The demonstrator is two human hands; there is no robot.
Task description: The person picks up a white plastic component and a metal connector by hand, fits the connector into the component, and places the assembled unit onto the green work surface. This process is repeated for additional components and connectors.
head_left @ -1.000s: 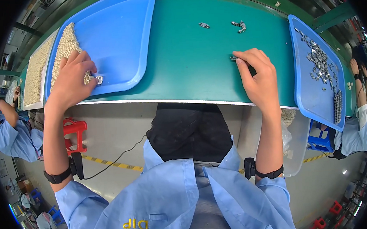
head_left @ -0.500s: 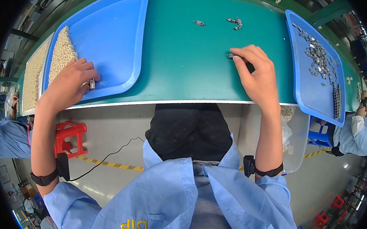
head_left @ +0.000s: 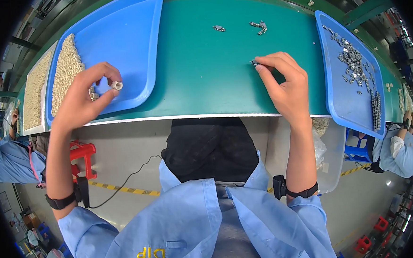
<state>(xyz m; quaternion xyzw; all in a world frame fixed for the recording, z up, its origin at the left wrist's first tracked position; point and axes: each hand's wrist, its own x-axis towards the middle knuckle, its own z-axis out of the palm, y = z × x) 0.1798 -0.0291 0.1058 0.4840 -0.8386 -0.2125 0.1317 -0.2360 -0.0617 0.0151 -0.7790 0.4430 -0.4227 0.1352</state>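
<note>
Over the near part of the large blue tray [head_left: 130, 44], my left hand [head_left: 88, 96] pinches a small cream-coloured ring-shaped part [head_left: 117, 85] between thumb and fingertips. A heap of similar cream parts [head_left: 66, 73] fills that tray's left side. Above the green tabletop [head_left: 198, 72], my right hand [head_left: 286, 84] holds a small dark metal piece [head_left: 254, 62] in its fingertips; its exact kind is too small to make out. Farther back on the table lie one small metal piece [head_left: 219, 28] and a short curved cluster of metal pieces [head_left: 260, 27].
A second blue tray [head_left: 334, 97] at the right holds scattered metal pieces [head_left: 353, 61] and a neat row [head_left: 376, 111] of them. A white-edged tray of cream parts [head_left: 36, 92] stands far left. Below are a red stool [head_left: 83, 158] and a clear bin [head_left: 330, 173]. Co-workers sit at both sides.
My left hand has lifted away from the heap's edge and turned, bringing the cream part up and to the right. My right hand has shifted slightly left, still pinching the metal piece.
</note>
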